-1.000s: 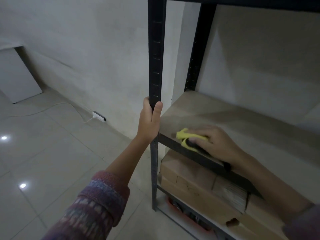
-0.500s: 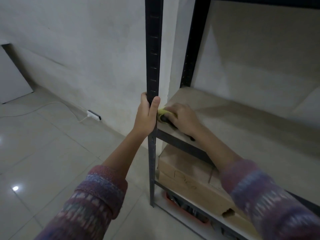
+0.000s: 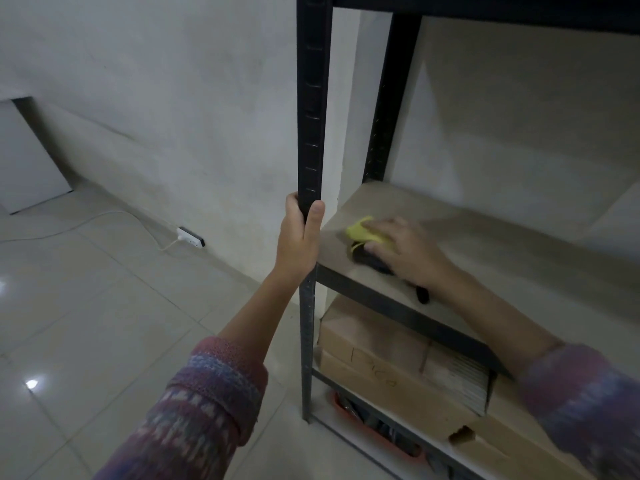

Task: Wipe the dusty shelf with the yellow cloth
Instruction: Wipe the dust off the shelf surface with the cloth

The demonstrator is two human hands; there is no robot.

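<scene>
Currently: Cloth on Shelf Board, Left Hand on Front Upright

1. Left hand. The left hand (image 3: 299, 237) grips the black front upright (image 3: 313, 98) of the rack, just above the level of the shelf board. The fingers are wrapped round the outer side of the post and the thumb lies up its inner face. The forearm is bare and a striped knit sleeve (image 3: 207, 403) is pushed back to mid-arm.

2. Right hand. The right hand (image 3: 408, 252) lies palm-down on the shelf (image 3: 485, 244), near its front left corner. The fingers are curved over the yellow cloth (image 3: 362, 232) and hold it down against the board. Only the cloth's leading end shows beyond the fingertips.

3. Dark object. A dark object (image 3: 420, 294) shows beneath the palm and reaches to the front edge of the shelf beside the wrist. What it is cannot be told.

4. Cloth position. The cloth sits on the pale board, near the front upright and apart from the rear upright (image 3: 391, 98).

5. Surroundings.
- Cardboard boxes (image 3: 374, 341) are stacked on the level below the shelf; one carries handwriting.
- An orange tray (image 3: 346, 407) shows on the lowest level.
- A white power strip (image 3: 190, 237) with a white cable (image 3: 86, 221) lies on the tiled floor (image 3: 104, 306), at the foot of the wall (image 3: 173, 98).
</scene>
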